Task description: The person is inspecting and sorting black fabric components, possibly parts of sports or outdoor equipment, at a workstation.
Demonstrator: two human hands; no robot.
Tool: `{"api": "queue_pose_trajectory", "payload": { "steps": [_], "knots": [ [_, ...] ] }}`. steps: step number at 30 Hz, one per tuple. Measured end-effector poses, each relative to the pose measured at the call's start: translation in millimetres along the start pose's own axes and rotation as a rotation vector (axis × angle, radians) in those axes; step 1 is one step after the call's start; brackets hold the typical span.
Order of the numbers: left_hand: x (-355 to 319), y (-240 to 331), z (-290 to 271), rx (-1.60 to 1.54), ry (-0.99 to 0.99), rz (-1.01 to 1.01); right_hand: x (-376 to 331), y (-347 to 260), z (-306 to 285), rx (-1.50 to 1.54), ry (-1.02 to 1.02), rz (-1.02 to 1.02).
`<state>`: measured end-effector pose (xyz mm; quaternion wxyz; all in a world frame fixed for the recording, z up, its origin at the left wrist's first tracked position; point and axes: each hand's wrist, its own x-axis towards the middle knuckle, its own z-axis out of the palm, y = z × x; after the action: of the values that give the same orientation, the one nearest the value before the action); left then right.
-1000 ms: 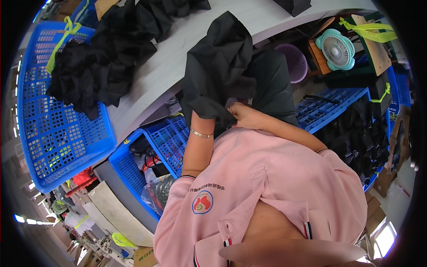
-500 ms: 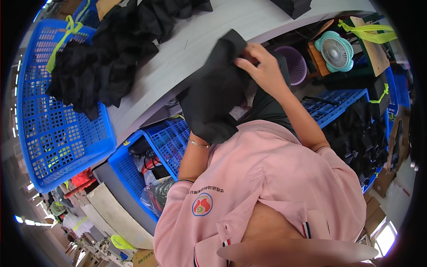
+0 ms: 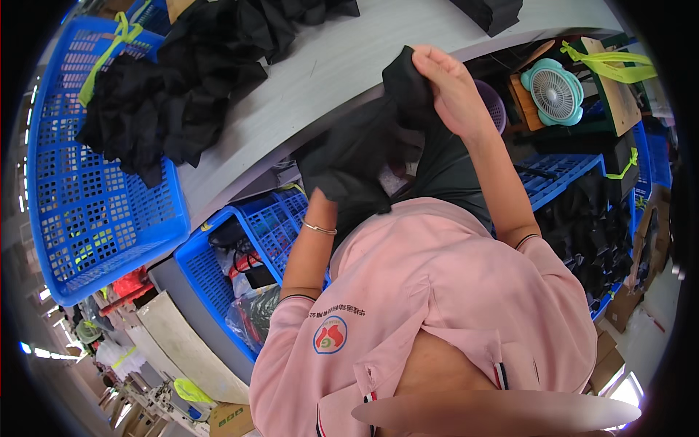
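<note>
A piece of black cloth [image 3: 349, 149] hangs over my lap, in front of the table's near edge. At its upper right corner, my right hand [image 3: 445, 84] pinches the edge between thumb and fingers and holds it raised. My left forearm [image 3: 313, 240], with a bangle at the wrist, runs up under the lower left part of the cloth. The cloth covers my left hand, so its fingers are hidden.
On the grey table [image 3: 291, 95] lies a heap of black cloth pieces [image 3: 167, 102], spilling over a blue basket [image 3: 109, 269] at left. Another blue basket [image 3: 207, 284] with bags stands below. At right are a purple bin [image 3: 492, 105], a small fan [image 3: 555, 92] and a cloth-filled basket [image 3: 561, 175].
My right hand has moved up and slightly right, pulling the cloth's corner along and stretching it out. My left forearm shows more below the cloth.
</note>
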<state>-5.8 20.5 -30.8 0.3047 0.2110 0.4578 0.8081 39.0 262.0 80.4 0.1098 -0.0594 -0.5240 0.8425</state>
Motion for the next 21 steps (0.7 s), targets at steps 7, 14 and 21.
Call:
{"api": "queue_pose_trajectory", "payload": {
  "steps": [7,14,21],
  "knots": [
    [-2.0,-2.0,5.1,-0.072,0.082,-0.037,-4.9,-12.3,-8.4,-0.439,0.11,-0.306],
    [-4.3,1.7,2.8,-0.022,0.1,-0.037,-17.3,4.3,-3.1,-1.136,0.079,-0.455],
    [37.9,14.5,-42.2,0.149,0.087,-0.001,6.9,-24.8,-32.4,-0.828,-0.371,-0.338]
  ]
}}
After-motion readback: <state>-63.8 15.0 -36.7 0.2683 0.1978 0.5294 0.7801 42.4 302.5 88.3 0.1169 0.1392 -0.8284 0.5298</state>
